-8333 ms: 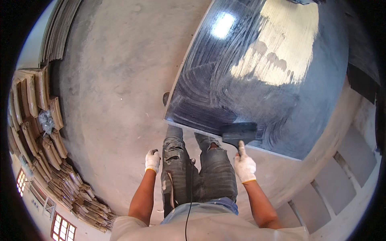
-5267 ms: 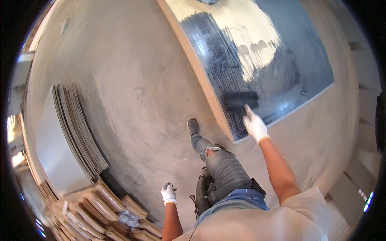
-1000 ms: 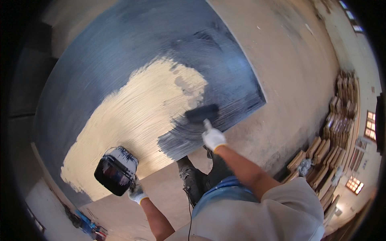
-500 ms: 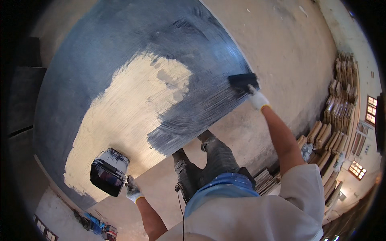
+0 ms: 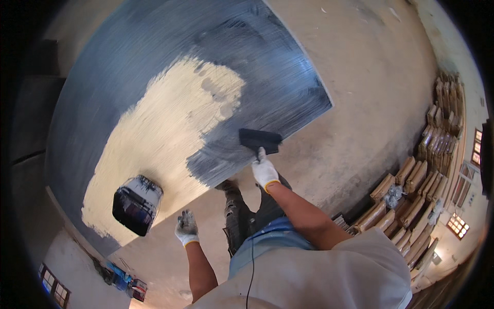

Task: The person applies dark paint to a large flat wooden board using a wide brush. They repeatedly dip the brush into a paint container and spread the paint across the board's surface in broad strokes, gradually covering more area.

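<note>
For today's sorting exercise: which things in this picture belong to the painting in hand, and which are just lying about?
In use:
right hand gripping the brush
board, part dark, part bare
paint tub standing on the board
left hand, free, near the tub

Lying about:
stacked planks on the floor
blue and red objects by the wall

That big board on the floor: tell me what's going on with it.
A person in white work gloves is spreading dark coating over a large board lying on the concrete floor. The right hand grips a wide black brush at the painted edge. The left hand hangs free beside a paint bucket. A pale patch in the middle remains uncoated.
</note>
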A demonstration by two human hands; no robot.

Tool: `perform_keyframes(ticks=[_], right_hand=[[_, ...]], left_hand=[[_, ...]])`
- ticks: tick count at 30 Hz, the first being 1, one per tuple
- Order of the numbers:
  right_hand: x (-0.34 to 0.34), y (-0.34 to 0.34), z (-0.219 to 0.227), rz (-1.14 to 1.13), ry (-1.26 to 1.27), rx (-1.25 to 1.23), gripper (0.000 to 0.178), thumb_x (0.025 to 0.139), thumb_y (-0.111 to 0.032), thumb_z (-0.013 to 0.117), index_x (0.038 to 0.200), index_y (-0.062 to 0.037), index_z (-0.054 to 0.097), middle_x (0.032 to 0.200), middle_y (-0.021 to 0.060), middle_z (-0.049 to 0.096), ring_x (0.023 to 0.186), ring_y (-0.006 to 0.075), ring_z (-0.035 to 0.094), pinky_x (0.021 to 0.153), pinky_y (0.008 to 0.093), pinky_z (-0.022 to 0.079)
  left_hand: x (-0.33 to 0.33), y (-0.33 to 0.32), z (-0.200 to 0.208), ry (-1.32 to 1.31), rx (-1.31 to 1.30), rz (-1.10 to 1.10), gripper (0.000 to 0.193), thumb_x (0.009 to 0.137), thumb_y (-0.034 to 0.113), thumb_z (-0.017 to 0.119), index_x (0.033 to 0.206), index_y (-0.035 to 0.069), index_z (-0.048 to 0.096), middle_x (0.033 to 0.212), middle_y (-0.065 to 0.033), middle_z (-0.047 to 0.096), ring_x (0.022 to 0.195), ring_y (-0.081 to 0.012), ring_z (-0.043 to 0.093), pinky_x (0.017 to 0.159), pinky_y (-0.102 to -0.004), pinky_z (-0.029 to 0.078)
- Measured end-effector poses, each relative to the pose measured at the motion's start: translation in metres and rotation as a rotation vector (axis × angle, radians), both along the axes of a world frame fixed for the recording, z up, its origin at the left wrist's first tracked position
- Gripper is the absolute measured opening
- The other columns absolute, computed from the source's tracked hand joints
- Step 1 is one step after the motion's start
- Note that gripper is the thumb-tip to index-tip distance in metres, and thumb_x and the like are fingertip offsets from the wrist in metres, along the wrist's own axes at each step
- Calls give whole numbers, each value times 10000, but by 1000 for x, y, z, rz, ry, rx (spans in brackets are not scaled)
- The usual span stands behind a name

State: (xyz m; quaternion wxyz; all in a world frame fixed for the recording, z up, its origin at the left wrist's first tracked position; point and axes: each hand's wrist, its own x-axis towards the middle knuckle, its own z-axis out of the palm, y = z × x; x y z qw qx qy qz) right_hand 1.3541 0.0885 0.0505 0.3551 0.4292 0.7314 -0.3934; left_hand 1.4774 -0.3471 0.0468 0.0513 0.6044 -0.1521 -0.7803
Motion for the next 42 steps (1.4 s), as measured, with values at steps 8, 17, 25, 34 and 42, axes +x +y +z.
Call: perform_keyframes(ticks=[8, 17, 25, 34, 42], right_hand=[[-39, 69, 57, 453, -19, 88, 574, 978, -412, 529, 1521, -230, 483, 918, 163, 722, 839, 331, 677, 830, 437, 518], [51, -30, -35, 430, 233, 294, 646, 977, -443, 537, 1580, -279, 373, 800, 200, 696, 694, 347, 672, 683, 487, 525], [30, -214, 58, 915, 65, -161, 712, 923, -321, 506, 1601, -220, 316, 1257, 273, 658, 1163, 418, 642, 1026, 486, 479], [-71, 44, 42, 1404, 131, 196, 641, 914, -238, 541, 1542, -293, 428, 1142, 241, 707, 1025, 414, 687, 899, 497, 527], [-108, -132, 24, 1840, 262, -61, 599, 947, -172, 475, 1538, -262, 449, 940, 158, 746, 826, 350, 731, 703, 503, 566]], left_hand=[[57, -61, 20, 21, -84, -74, 236, 831, 51, 548, 1012, 23, 697, 1279, -234, 668, 1267, -458, 572, 1093, -618, 451], [174, -91, 21, 21, 5, -48, 213, 824, 39, 600, 1017, 45, 691, 1215, -201, 687, 1219, -469, 592, 1039, -650, 490], [143, -90, 36, 126, -39, -71, 218, 854, 79, 626, 1059, 28, 684, 1261, -208, 665, 1196, -476, 601, 1015, -644, 505], [184, -39, 40, 56, -74, -14, 304, 820, 88, 664, 1120, 43, 675, 1297, -215, 640, 1222, -479, 576, 1023, -649, 494], [209, 40, 25, 97, 21, 39, 341, 805, 102, 687, 1143, 64, 668, 1315, -223, 613, 1220, -502, 555, 1003, -659, 491]])
